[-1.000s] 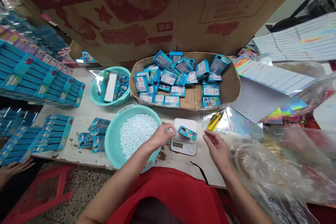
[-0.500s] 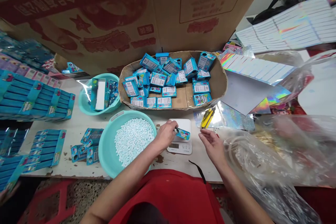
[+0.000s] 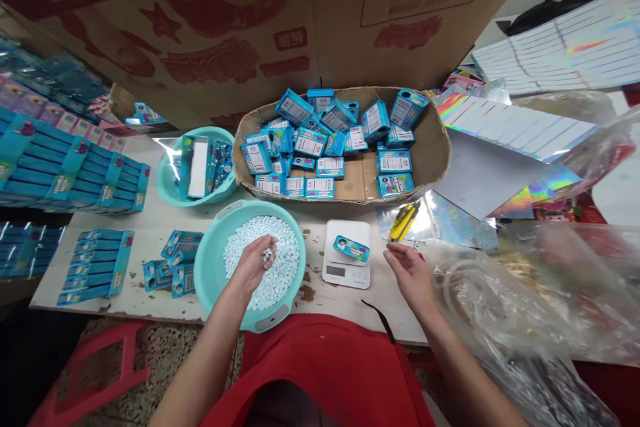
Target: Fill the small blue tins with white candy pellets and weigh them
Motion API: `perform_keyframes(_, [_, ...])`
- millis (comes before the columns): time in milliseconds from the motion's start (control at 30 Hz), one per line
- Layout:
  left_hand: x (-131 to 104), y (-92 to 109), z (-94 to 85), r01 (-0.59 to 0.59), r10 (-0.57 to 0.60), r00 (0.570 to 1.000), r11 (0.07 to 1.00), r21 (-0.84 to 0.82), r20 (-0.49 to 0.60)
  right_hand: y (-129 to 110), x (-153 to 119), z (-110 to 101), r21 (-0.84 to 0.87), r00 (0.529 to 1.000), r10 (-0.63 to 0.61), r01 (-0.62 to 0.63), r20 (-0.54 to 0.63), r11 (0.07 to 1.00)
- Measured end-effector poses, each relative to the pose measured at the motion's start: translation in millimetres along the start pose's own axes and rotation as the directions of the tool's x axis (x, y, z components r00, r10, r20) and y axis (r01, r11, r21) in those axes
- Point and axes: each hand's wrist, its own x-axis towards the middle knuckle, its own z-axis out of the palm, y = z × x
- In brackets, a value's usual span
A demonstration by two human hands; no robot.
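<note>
We find the middle of the frame evenly lit and fairly sharp, the white table (image 3: 333, 307) reading bright while the big carton (image 3: 345, 27) at the top sits in dull shade. Glare and rainbow streaks flash off the foil sheets (image 3: 520, 125) at right, and small highlights speckle the plastic bags (image 3: 520, 303) below them. Toward both sides we see wide-angle stretching and softness; the lower left corner falls nearly black.

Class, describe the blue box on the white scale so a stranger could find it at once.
Find the long cardboard tray holding many blue boxes. In front of it, just right of the bigger turquoise basin, sits a white scale. The blue box is the only one on it.
</note>
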Motion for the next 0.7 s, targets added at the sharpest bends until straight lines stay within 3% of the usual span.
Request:
perform_keyframes(100, [1,-16,-17.8,-0.012,0.019,0.998,0.993,0.117,-0.055,0,0,1,0.0,1.0,0.015,-0.015,0.003,1.0])
perform_keyframes(233, [1,-33,-25.2,-0.047,0.059,0.997,0.979,0.201,-0.055,-2,0,2,-0.01,1.0,0.031,-0.031,0.006,0.999])
perform_keyframes(433, [4,-45,-33.8,-0.138,0.154,0.988,0.928,0.347,-0.019,-4,-1,5,-0.018,0.999,0.036,-0.035,0.027,0.999])
perform_keyframes(533, [6,-46,-38.0,-0.165,0.192,0.981,0.846,0.507,-0.002,-4,-2,7,-0.023,0.999,0.039,-0.038,0.028,0.999])
perform_keyframes(633, [1,-39,-26.8,-0.155,0.152,0.987,0.846,0.51,0.048,-1,-2,9,-0.03,0.999,0.031,-0.03,0.033,0.999])
perform_keyframes(700, [-6,-31,-6.9,-0.148,0.08,0.982,0.886,0.44,0.17,0,-2,10,-0.038,0.999,0.023,-0.022,0.033,0.999])
